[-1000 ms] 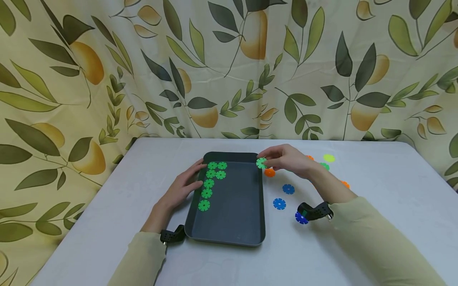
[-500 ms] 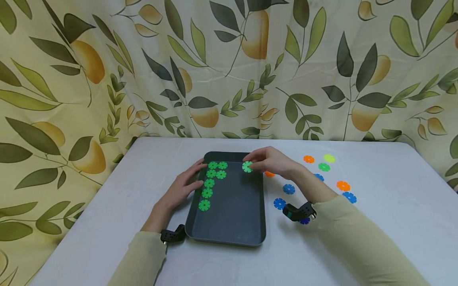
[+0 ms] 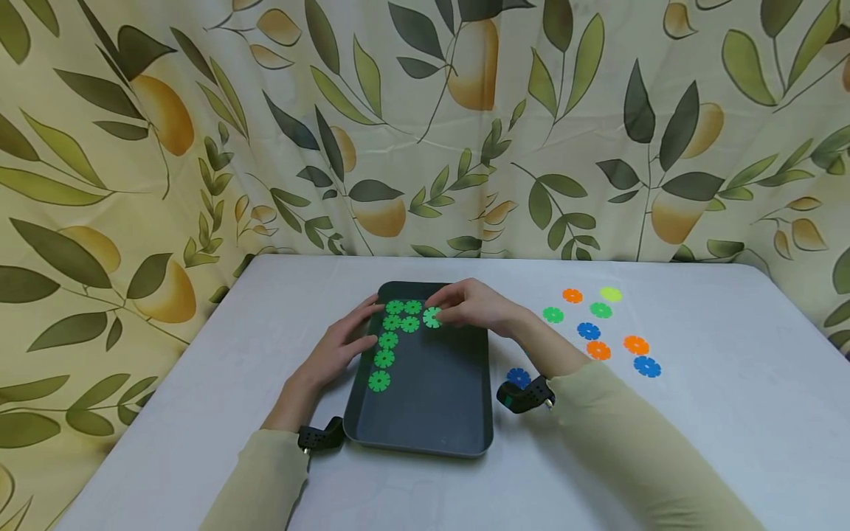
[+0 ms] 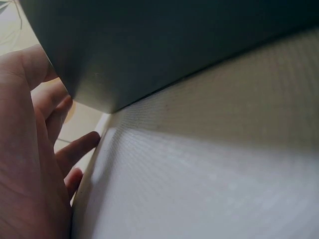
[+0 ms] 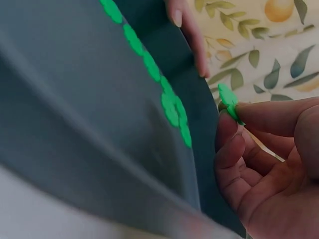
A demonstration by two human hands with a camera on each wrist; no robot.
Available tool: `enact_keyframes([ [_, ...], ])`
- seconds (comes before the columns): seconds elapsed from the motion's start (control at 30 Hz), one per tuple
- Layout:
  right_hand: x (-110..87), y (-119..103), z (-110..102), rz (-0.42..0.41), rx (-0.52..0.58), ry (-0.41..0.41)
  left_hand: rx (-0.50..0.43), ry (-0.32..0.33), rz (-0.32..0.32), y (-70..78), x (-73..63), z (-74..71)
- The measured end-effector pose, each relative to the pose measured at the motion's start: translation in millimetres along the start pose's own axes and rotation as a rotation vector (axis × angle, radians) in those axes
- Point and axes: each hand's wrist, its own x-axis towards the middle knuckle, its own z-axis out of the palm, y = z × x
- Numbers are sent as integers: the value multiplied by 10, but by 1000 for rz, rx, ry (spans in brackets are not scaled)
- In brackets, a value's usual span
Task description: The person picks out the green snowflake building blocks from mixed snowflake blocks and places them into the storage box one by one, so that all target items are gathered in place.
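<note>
Between thumb and fingers, my right hand (image 3: 488,308) pinches a green notched plastic disc (image 3: 432,318), a flower-shaped piece, over the upper part of the dark grey tray (image 3: 428,402). Seen from the right wrist, that disc (image 5: 229,99) stands tilted, apart from the tray floor. Several matching green discs (image 3: 388,341) lie inside along the tray's left side, two abreast at the top. Against the tray's left rim rests my left hand (image 3: 339,350), fingers spread and mostly straight. Its fingers (image 4: 79,149) show beside the tray wall (image 4: 149,50) in the left wrist view.
Right of the tray, loose discs lie on the white table (image 3: 717,413): orange (image 3: 636,345), blue (image 3: 647,366), green (image 3: 600,310) and yellow (image 3: 611,294). My right forearm covers part of that area. A leaf-patterned curtain (image 3: 425,147) hangs behind the table.
My right hand has carried the green disc leftward from the tray's right rim to beside the upper green discs. More loose discs show on the right. My left hand stays on the rim.
</note>
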Motion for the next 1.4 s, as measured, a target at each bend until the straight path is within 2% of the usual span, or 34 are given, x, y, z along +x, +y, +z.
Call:
enact_keyframes([
  [0.23,73,-20,138,24,23,-14,-4,0,-2,-8,0,-2],
  [0.3,96,-22,172,22,22,-24,-9,-2,-7,63,-2,-9],
  [0.47,141,-35,255,40,6,-57,-35,-9,-29,360,-25,-46],
  [0.53,151,-42,289,56,1,-61,-37,-10,-32,416,-31,-58],
  [0.83,199,-40,408,127,4,-38,-23,-16,-36,448,-40,-62],
  [1.1,204,-46,455,128,-27,-22,-21,-21,-35,437,-27,-61],
  [1.4,216,-31,463,139,0,-16,-26,-19,-38,454,-32,-63],
])
